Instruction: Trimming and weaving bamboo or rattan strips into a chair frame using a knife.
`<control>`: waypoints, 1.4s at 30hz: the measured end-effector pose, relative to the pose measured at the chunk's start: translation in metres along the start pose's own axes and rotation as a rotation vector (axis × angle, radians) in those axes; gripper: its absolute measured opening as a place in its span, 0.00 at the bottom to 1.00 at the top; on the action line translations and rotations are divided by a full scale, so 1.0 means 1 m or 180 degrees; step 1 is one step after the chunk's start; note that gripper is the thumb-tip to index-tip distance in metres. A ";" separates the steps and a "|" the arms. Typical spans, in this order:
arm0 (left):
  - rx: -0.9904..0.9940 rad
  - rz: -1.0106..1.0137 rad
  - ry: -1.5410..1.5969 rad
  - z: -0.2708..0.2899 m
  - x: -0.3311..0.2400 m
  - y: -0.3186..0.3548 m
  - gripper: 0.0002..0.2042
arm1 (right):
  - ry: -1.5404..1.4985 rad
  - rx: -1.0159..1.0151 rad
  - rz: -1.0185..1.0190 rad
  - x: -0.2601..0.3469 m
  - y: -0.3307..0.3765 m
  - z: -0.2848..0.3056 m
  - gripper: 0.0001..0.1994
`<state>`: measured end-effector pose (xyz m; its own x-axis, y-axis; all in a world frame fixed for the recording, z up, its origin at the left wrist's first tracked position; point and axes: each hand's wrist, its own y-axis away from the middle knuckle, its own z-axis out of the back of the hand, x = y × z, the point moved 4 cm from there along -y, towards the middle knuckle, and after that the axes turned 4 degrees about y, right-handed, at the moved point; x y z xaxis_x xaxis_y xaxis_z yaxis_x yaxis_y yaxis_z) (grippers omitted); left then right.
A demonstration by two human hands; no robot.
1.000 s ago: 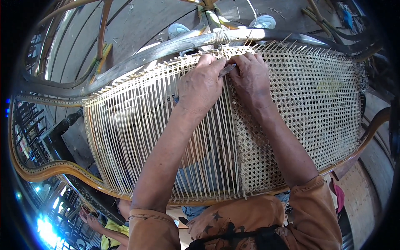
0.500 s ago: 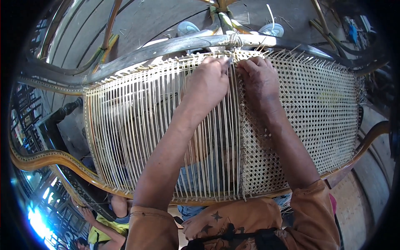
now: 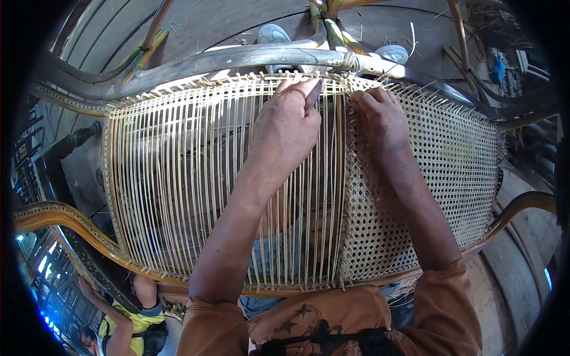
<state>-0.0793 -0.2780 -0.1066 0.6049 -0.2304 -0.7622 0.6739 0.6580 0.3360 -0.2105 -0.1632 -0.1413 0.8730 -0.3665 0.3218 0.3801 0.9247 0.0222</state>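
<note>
L hand [image 3: 288,121] holds grey blade [image 3: 313,99] left of centre bar [image 3: 339,121], long axis approx. along it; R hand [image 3: 383,118], to right, is nearer, grip unclear.

Blade [image 3: 313,97] half-hidden in left hand [image 3: 287,121]

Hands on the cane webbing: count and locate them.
2: the left hand, holding a grey blade, near the far edge; the right hand beside it, over the denser weave.
</note>
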 end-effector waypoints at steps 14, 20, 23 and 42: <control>0.0060 0.0213 0.0153 -0.001 0.006 0.001 0.17 | 0.0218 0.0452 0.0477 0.001 -0.015 0.011 0.13; -0.0125 0.0011 0.0100 -0.001 0.007 0.002 0.17 | -0.0068 0.0447 0.0544 -0.010 -0.021 -0.005 0.09; -0.0261 -0.0247 0.0151 -0.001 0.007 0.004 0.17 | 0.0020 0.0513 0.0395 -0.011 -0.020 -0.009 0.10; -0.0075 -0.0992 0.0834 -0.008 -0.075 -0.033 0.24 | -0.3696 0.0407 -0.0481 -0.001 -0.009 0.047 0.16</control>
<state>-0.1503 -0.2763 -0.0652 0.2427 -0.2328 -0.9418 0.7962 0.6025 0.0563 -0.2294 -0.1666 -0.0972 -0.0051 -0.2207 0.9753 0.3647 0.9077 0.2073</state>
